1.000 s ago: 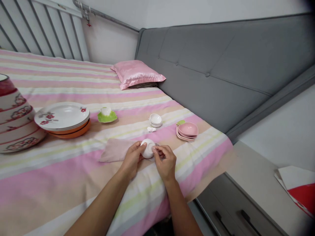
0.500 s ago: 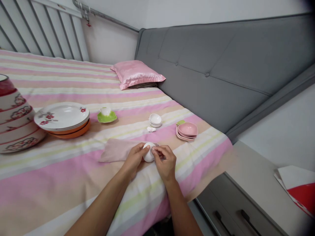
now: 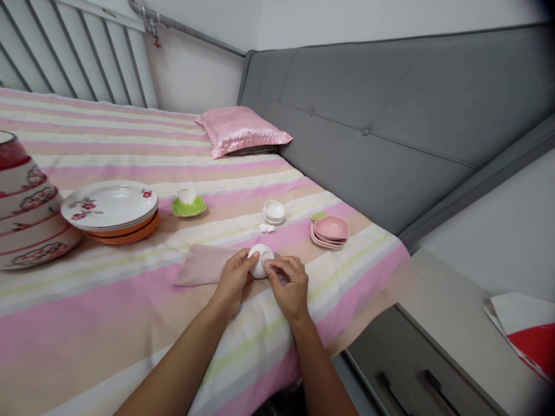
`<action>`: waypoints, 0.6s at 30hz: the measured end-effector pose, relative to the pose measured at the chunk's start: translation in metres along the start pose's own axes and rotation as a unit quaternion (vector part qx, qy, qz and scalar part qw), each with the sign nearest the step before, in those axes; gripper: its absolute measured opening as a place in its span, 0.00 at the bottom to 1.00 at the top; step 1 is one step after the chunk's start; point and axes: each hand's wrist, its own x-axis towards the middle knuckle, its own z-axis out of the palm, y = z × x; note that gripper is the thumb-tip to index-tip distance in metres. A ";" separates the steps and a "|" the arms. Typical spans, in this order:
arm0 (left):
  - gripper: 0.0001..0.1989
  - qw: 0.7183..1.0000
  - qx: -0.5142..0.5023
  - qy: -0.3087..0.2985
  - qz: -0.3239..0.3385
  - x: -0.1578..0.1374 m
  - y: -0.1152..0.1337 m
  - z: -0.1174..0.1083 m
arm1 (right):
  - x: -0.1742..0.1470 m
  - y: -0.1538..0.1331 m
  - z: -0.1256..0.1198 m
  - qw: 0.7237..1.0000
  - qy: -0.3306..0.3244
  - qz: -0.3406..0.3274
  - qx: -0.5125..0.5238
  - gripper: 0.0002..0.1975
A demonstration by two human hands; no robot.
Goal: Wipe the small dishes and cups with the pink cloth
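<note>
My left hand [image 3: 236,274] grips a small white bowl [image 3: 258,267] by its rim, thumb on the outside. The bowl is tipped so its round foot ring faces me. Thumb and fingertips of my right hand [image 3: 289,283] are pinched together against that base; whatever is between them is too small to make out. Beneath both hands lies a flat, pale pinkish cloth [image 3: 202,266]. Just beyond the hands stands a short stack of small white dishes [image 3: 274,211], with a crumpled white scrap [image 3: 267,229] in front of it.
Right of the white dishes sit stacked pink bowls [image 3: 332,228]. Leftward are a green leaf-shaped dish [image 3: 189,207] with a white cup, plates [image 3: 117,202] over orange ones, and tall patterned bowls [image 3: 30,219]. A pink pillow [image 3: 245,130] lies by the grey headboard [image 3: 368,104]; a nightstand [image 3: 451,312] is at right.
The white bowl has turned and shifted slightly up and left, showing more of its foot ring. My right fingertips have moved a little left with it.
</note>
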 end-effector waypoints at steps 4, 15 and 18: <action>0.14 0.999 0.012 -0.005 0.032 -0.001 0.002 0.002 | 0.001 0.003 0.001 0.993 0.051 0.074 0.075 0.07; 0.13 0.967 0.224 -0.053 0.109 0.004 -0.010 -0.003 | 0.000 0.001 0.000 0.981 0.111 0.092 0.132 0.05; 0.12 0.940 0.305 -0.068 0.137 0.001 -0.008 -0.002 | 0.000 -0.002 -0.001 0.992 0.065 0.044 0.096 0.05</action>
